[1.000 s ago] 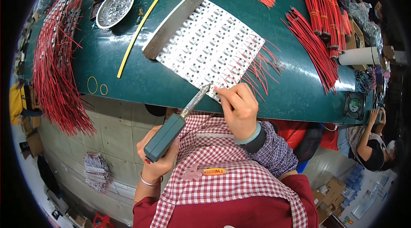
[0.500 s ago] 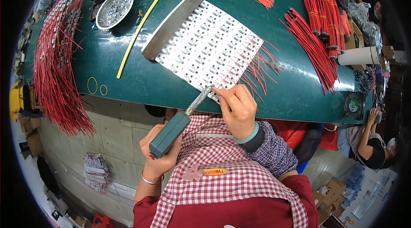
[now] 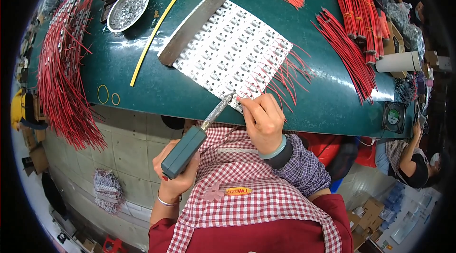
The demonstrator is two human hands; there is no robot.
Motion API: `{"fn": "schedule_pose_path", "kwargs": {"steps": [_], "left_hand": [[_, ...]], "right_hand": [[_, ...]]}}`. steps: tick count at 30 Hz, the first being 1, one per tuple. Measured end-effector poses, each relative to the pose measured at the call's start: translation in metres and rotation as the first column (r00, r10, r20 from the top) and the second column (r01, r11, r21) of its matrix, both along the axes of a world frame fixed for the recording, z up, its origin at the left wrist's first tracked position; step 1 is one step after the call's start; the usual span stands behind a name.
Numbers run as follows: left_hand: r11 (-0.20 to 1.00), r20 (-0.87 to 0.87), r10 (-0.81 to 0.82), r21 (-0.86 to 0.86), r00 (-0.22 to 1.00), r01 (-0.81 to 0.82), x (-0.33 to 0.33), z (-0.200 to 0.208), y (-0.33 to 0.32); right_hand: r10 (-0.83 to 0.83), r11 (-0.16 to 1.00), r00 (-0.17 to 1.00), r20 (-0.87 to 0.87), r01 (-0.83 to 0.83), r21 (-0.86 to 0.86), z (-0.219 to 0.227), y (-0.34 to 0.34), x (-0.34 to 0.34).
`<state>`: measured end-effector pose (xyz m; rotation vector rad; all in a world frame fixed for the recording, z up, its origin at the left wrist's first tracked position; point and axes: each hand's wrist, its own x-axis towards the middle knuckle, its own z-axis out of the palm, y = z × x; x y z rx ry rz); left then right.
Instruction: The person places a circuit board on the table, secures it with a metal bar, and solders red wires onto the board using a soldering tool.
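Note:
My left hand (image 3: pixel 175 181) is wrapped round the dark green handle of a soldering iron (image 3: pixel 184 151). The iron slants up and right, its tip at the near corner of a white circuit board panel (image 3: pixel 218 46). Just right of the tip, my right hand (image 3: pixel 264 122) pinches a thin red wire at the panel's edge; most of that wire is hidden by the fingers. Several red wires (image 3: pixel 287 75) stick out along the panel's right side. A dark bar (image 3: pixel 192 29) lies across the panel's far left edge.
A metal bowl (image 3: pixel 127 10) of silvery bits and a yellow strip (image 3: pixel 159 32) lie left of the panel. Wired boards (image 3: pixel 66 72) hang over the table's left end. Red wire bundles (image 3: pixel 344 56) and a small fan (image 3: pixel 393 116) are at right. Another person (image 3: pixel 413 158) sits far right.
The soldering iron and my left hand have shifted slightly down and left, the tip moving a little away from the right fingertips. My right hand stays nearly still.

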<state>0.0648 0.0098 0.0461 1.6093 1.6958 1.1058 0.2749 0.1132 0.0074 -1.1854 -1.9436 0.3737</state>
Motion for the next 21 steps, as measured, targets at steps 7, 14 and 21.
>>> {"fn": "schedule_pose_path", "kwargs": {"steps": [7,14,21], "left_hand": [[0.998,0.065,0.029,-0.049,0.997,-0.026,-0.002,0.000,-0.006],[0.999,0.041,0.043,-0.031,0.998,-0.042,-0.003,0.000,-0.010],[0.998,0.020,0.027,-0.049,0.999,-0.026,-0.003,0.002,-0.011]], "right_hand": [[-0.018,0.999,1.000,-0.022,0.019,0.043,0.004,-0.001,-0.001],[0.016,1.000,1.000,-0.012,-0.017,-0.005,0.006,-0.004,0.000],[0.033,0.997,0.999,-0.007,-0.033,-0.065,0.006,-0.001,0.002]]}}
